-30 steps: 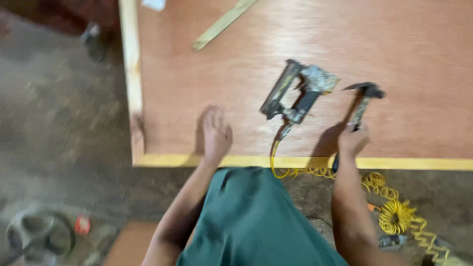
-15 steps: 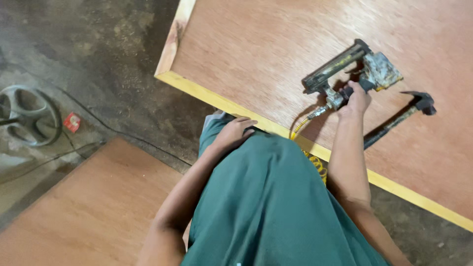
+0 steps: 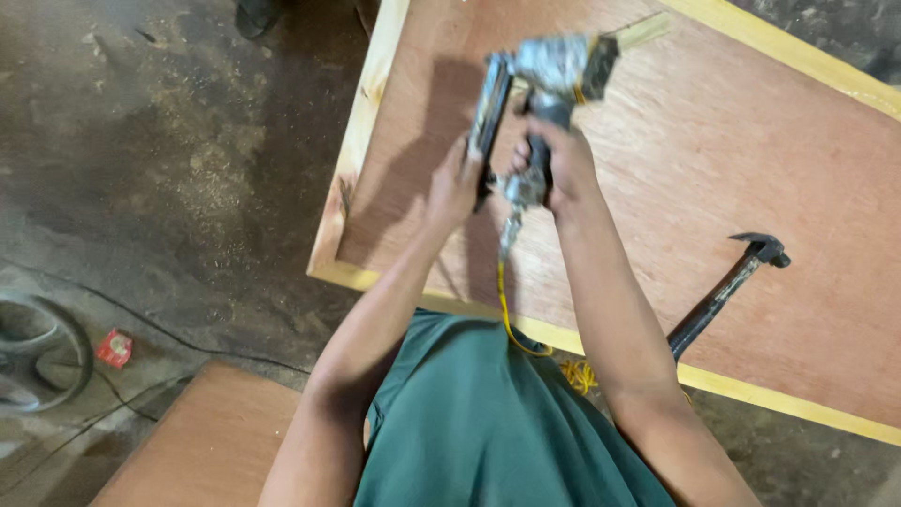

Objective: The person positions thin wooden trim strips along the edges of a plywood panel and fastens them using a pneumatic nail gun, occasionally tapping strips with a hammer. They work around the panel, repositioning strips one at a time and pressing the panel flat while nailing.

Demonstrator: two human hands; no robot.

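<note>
Nail gun point(image 3: 540, 84): grey, worn metal, blurred in the head view; held up above the plywood panel point(image 3: 713, 178), near its left edge. A yellow coiled hose point(image 3: 508, 314) ran from the base of the grip down toward the person's green shirt point(image 3: 488, 422) and over the panel's near edge.

Right hand point(image 3: 554, 169): fingers wrapped fully round the nail gun's grip, closed tight on it.

Left hand point(image 3: 455, 183): fingers curled round the lower end of the gun's long magazine, closed on it; just beside the right hand.

Panel: reddish-brown sheet, framed by pale yellow wooden strips along its left, near and far edges; it lay flat on the floor point(image 3: 160, 169).

Hammer point(image 3: 727, 286): dark handle, metal head; it lay on the panel to the right of the arms, handle crossing the near strip, well apart from both hands.

Floor: dusty grey concrete scattered with sawdust. A second brown board point(image 3: 206, 446) lay at lower left, a dark cable point(image 3: 150, 314) ran across the floor, a small red item point(image 3: 114, 347) sat beside it, and part of a round grey object point(image 3: 33, 352) showed at the left edge.
</note>
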